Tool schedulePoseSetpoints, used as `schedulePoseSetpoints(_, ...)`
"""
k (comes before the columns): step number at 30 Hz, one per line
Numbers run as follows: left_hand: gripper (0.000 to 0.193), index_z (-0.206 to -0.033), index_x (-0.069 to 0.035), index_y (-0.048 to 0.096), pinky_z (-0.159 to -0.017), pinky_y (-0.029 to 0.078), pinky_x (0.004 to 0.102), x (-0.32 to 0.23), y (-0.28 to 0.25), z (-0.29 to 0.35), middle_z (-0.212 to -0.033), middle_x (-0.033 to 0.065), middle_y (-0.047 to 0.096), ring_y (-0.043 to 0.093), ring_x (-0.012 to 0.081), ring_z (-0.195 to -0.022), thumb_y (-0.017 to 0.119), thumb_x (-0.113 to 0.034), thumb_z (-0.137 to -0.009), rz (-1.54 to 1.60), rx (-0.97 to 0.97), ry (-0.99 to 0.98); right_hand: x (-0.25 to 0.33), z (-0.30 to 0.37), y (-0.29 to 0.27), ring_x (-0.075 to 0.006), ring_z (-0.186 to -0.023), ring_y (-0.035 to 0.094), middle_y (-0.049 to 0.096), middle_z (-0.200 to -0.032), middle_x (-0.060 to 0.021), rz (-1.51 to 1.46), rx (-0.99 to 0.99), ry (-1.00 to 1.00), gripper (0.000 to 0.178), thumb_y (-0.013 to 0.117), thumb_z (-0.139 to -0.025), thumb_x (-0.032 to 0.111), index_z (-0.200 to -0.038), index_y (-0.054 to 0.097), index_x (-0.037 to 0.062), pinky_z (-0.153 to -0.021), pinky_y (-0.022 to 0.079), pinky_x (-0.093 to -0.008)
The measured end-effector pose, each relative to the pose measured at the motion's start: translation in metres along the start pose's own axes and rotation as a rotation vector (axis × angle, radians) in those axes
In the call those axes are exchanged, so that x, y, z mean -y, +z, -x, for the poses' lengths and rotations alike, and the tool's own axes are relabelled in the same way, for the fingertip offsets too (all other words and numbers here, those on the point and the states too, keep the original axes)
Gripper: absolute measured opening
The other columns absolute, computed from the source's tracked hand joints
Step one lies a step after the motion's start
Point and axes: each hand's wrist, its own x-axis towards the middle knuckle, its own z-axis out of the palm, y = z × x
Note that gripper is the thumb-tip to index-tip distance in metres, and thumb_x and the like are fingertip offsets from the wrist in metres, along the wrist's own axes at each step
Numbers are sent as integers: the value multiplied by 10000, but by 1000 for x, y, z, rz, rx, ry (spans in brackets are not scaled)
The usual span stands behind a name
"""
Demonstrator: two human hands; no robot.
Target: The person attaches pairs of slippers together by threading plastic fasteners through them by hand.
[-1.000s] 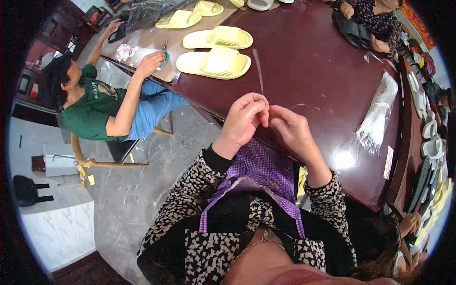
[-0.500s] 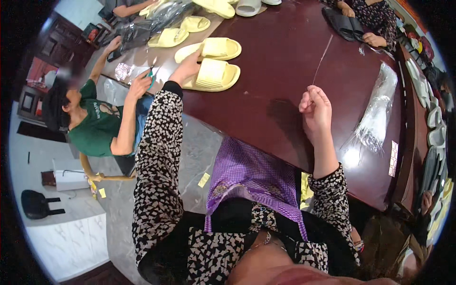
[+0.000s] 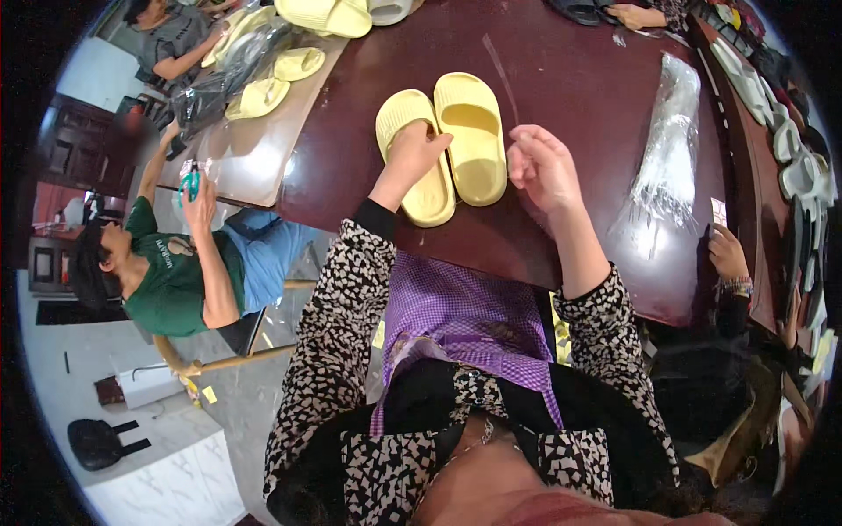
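Pair of pale yellow slide slippers [image 3: 447,149] lies side by side, touching, on the dark red bench [image 3: 570,79], just ahead of the person. Left hand [image 3: 412,151] rests on the left slipper [image 3: 417,167], fingers curled over its strap; looks like a grip but palm side is hidden, so firm clamp or loose hold cannot be told. Right hand [image 3: 542,167] sits just beside the right slipper [image 3: 471,136], not touching it, fingers pinched together on a thin clear strand [image 3: 500,66] that runs up over the bench. Slippers look like light, soft foam, slightly springy, matte and not slippery, not fragile; best taken by the strap arch or by pinching the side of the sole, both at once if kept as a pair. Clear plastic bundle [image 3: 662,149] lies to the right, well apart. More yellow slippers [image 3: 320,13] at the far edge; another person in a green shirt [image 3: 171,272] sits to the left.
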Motion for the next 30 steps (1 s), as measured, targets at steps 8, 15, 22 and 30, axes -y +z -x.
schedulePoseSetpoints(8,297,-1031,72,578,-543,475,227,-26,18,59,-747,65,624,586,107,-622,591,-175,-866,532,-168,158,-8,0,-10,-116,-496,533,573,-633,-56,74,45,56,87,493,-896,75,-937,551,24,-418,388,-215)
schedulePoseSetpoints(15,223,-1035,54,580,-515,461,230,-70,16,110,-774,35,626,549,78,-576,561,-107,-881,1056,281,-49,-10,8,-2,-118,-573,590,623,-704,-54,-31,123,9,120,521,-907,135,-939,548,22,-467,431,-219)
schedulePoseSetpoints(22,131,-912,25,573,-544,459,310,-76,11,130,-742,65,581,551,165,-579,595,-80,-838,309,-167,459,6,38,-7,-103,-569,584,634,-704,-59,361,34,22,115,556,-887,155,-896,552,41,-457,420,-204)
schedulePoseSetpoints(30,95,-807,-26,521,-623,458,342,-83,7,158,-722,93,488,548,250,-689,593,-38,-747,-186,-237,741,13,52,-28,-100,-483,566,626,-630,-56,630,-14,224,144,588,-853,180,-789,563,54,-387,389,-205)
